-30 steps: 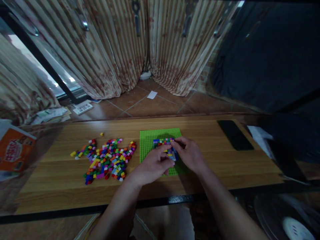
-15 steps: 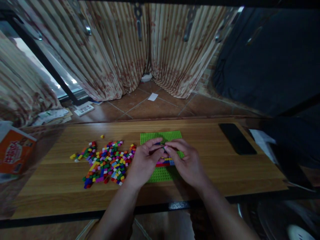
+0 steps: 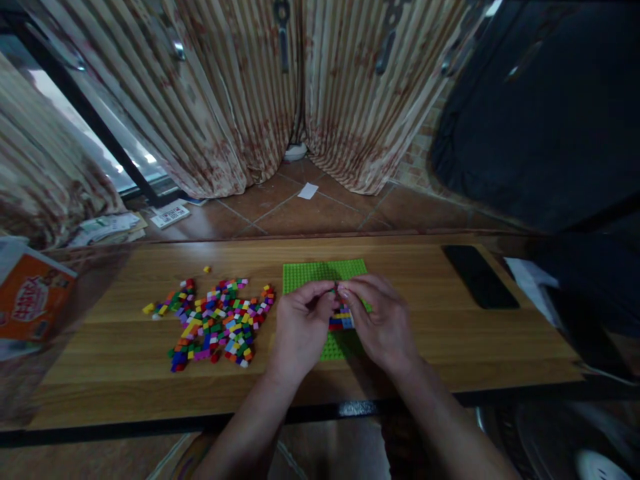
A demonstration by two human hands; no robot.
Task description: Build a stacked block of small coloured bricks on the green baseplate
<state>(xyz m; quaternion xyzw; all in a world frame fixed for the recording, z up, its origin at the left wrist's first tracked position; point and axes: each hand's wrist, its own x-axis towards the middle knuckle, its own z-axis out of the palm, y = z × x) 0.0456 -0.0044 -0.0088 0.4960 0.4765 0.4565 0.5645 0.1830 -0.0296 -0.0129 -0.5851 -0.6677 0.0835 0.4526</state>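
Legible markings in the head view.
The orange-and-white cardboard box [image 3: 30,300] at the left end of the wooden table carries red printed characters on a white patch, too blurred to read. The white paper sheet [image 3: 170,215] on the tiled floor bears a barcode-like print, its digits illegible. Nothing else carries readable text.

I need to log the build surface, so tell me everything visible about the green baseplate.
The green baseplate is a flat, studded, bright green plastic-looking square lying flat on the wooden table, right of the loose brick pile. Small multicoloured bricks sit on its middle. The left hand and right hand cover much of it.
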